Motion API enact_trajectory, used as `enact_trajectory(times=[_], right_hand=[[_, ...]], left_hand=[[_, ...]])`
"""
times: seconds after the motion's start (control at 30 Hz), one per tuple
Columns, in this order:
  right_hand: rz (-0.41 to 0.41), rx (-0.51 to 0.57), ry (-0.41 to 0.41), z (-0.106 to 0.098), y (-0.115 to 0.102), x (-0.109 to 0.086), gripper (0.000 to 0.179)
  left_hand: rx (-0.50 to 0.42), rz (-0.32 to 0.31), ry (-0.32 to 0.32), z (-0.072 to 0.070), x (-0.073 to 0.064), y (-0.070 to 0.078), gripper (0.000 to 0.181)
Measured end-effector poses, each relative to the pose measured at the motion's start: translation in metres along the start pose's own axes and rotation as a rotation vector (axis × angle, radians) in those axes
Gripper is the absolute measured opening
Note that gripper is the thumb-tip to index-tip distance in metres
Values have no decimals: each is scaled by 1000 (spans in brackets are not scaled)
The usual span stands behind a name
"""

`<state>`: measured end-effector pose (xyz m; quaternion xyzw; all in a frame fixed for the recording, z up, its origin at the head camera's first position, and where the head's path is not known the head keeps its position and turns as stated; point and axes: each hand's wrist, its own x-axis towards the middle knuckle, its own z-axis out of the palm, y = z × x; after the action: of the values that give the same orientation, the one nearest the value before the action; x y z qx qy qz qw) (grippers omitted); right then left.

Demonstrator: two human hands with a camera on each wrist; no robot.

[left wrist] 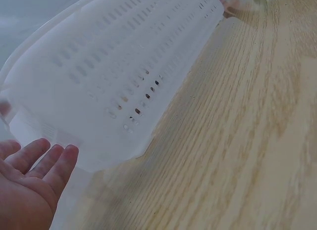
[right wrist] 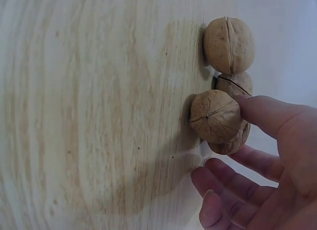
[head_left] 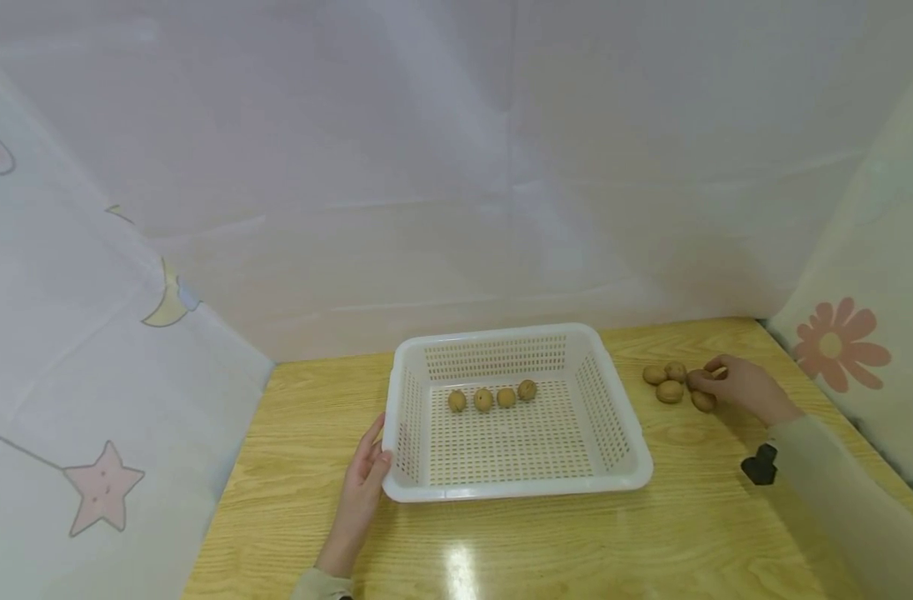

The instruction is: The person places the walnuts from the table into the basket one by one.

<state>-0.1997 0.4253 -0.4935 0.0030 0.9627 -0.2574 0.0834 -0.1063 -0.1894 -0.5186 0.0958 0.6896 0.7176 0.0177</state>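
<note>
So the right hand (head_left: 741,390) has thumb and index finger pinching a walnut (head_left: 699,381), its other fingers loosely bent. That walnut is on the right side of the wood-grain table (head_left: 276,500), well apart from the basket. Another walnut (head_left: 703,404) sits right by it, nearer the person, and a little cluster of three walnuts (head_left: 670,392) is just to the left.

The left hand (head_left: 362,471) is at the left end of the white basket (head_left: 516,489), thumb at the rim and fingers fairly straight along the outside, so basically a light pinch on the edge. Inside, four more walnuts (head_left: 483,401) make a rough row across the slotted bottom.

Writing-wise: the left wrist view has a faint patch (left wrist: 42,128) on the basket's end, maybe a label, but it's way too washed out to read. The hangings are just pictures: smiley pink star (head_left: 104,490), yellow moon (head_left: 167,302), coral flower (head_left: 835,346). There's also a black gadget (head_left: 760,467) by the right sleeve (head_left: 839,483).
</note>
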Motion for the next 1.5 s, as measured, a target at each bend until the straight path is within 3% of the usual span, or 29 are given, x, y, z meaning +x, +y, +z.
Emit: enact_trajectory(times=[0.37, 0.83, 1.23, 1.5], right_hand=[[3, -11, 22, -1, -2, 2, 62], [-61, -5, 48, -15, -36, -17, 64], [-142, 6, 18, -29, -93, -34, 61], [-195, 1, -9, -30, -131, -35, 56]], left_hand=[[18, 37, -31, -1, 0, -1, 58], [4, 34, -20, -1, 1, -3, 59], [6, 27, -20, -1, -1, 1, 59], [3, 17, -25, 0, -2, 4, 59]])
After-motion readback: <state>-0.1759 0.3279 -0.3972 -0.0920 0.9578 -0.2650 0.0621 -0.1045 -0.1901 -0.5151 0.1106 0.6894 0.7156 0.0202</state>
